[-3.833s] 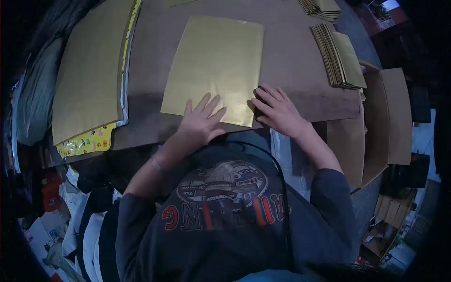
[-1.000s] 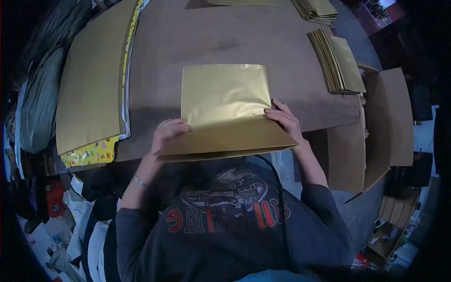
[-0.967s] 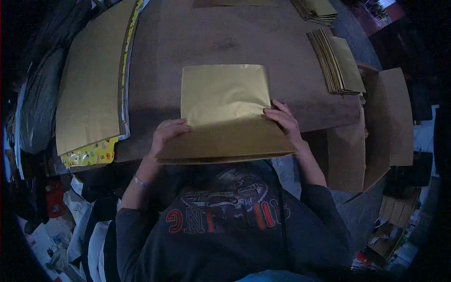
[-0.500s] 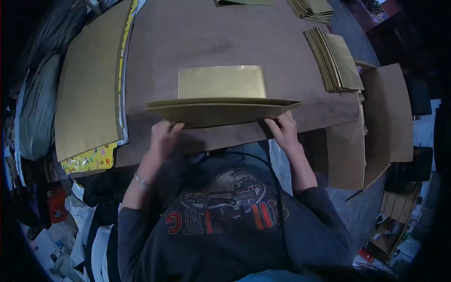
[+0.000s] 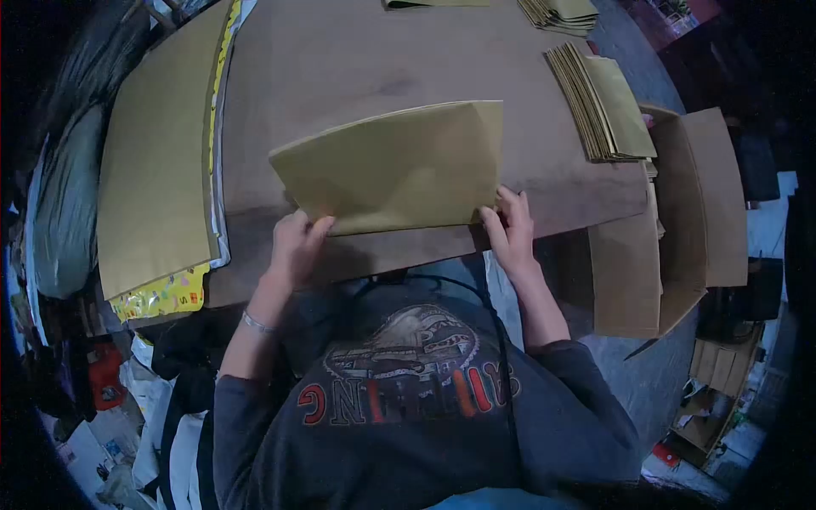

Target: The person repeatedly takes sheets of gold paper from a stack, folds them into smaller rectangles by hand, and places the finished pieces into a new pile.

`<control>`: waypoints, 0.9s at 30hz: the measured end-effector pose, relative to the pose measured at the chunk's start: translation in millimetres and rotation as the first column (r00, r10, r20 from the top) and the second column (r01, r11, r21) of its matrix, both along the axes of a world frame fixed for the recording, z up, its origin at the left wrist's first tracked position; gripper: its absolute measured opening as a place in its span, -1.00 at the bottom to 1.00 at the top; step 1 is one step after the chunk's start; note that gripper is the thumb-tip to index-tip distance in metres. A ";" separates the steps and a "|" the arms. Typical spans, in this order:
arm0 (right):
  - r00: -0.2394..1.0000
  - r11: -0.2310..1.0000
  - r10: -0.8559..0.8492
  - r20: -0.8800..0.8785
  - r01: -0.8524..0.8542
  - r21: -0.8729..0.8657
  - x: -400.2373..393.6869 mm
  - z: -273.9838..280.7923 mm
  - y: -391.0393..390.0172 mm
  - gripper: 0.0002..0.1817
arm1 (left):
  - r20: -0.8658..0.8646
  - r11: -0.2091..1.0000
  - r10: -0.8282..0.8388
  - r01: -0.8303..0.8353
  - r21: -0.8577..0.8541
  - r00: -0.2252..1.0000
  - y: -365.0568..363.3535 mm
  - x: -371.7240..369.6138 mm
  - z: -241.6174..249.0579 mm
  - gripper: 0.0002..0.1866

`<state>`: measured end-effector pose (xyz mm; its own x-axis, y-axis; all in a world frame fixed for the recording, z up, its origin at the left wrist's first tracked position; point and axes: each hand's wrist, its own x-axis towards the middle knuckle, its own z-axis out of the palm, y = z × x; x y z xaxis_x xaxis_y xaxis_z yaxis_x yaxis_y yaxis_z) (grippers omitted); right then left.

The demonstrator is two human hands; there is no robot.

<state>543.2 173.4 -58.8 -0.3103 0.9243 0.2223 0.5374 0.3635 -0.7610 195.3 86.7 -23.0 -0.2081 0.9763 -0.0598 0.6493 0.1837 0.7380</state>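
A folded piece of brown kraft paper (image 5: pixel 395 170) leans away from me over the table, its near fold close to the front edge. My left hand (image 5: pixel 297 240) pinches the near left corner, thumb on the side facing me. At the near right corner, my right hand (image 5: pixel 510 225) grips the paper between thumb and fingers. The fingertips behind the sheet are partly hidden.
Large brown sheets (image 5: pixel 161 153) lie at the left on yellow-printed packaging (image 5: pixel 166 291). Folded brown paper stacks (image 5: pixel 625 106) sit at the right, by an open cardboard box (image 5: pixel 625 276). The brown table (image 5: pixel 323 59) extends beyond the paper.
The paper's upright part has tipped away from me, and its broad face now shows, covering the flap that lay behind. Both hands stay at the near corners.
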 end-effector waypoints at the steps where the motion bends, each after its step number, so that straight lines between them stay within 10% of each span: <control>1: 0.998 0.997 -0.061 0.009 0.061 0.043 -4.0 -3.4 -2.1 -0.61 | -0.004 0.998 0.002 -0.002 0.062 1.000 0.1 2.0 -2.7 -0.74; 12: 0.973 0.994 -0.079 0.216 0.059 0.096 -11.7 15.3 7.1 -0.73 | -0.161 0.999 0.018 -0.024 -0.038 0.987 13.1 -1.6 -6.3 -0.73; 15: 0.996 0.983 0.016 0.087 -0.032 0.181 -17.4 47.3 34.8 -0.83 | 0.393 0.935 0.032 -0.166 0.314 0.919 23.3 -0.9 1.1 -0.90; 18: 0.997 0.941 0.075 -0.005 -0.069 0.332 -19.9 73.1 41.6 -0.85 | 0.310 0.894 0.016 -0.153 0.422 0.951 13.5 -14.2 34.7 -0.94; 20: 0.986 0.896 0.168 -0.016 -0.146 0.418 -17.5 90.2 46.4 -0.86 | -0.045 0.682 -0.170 0.151 0.716 0.984 17.3 -18.0 46.2 -0.86; 27: 0.922 0.887 0.344 0.178 -0.381 0.260 28.5 27.9 2.7 -0.84 | -0.339 0.810 -0.437 0.528 0.254 0.833 -50.3 -17.7 -14.2 -0.80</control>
<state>571.7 176.1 -30.9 -0.6536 0.6451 0.3957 0.4092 0.7411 -0.5323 177.6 36.4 -37.2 0.3325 0.9053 0.2644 0.7588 -0.4233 0.4951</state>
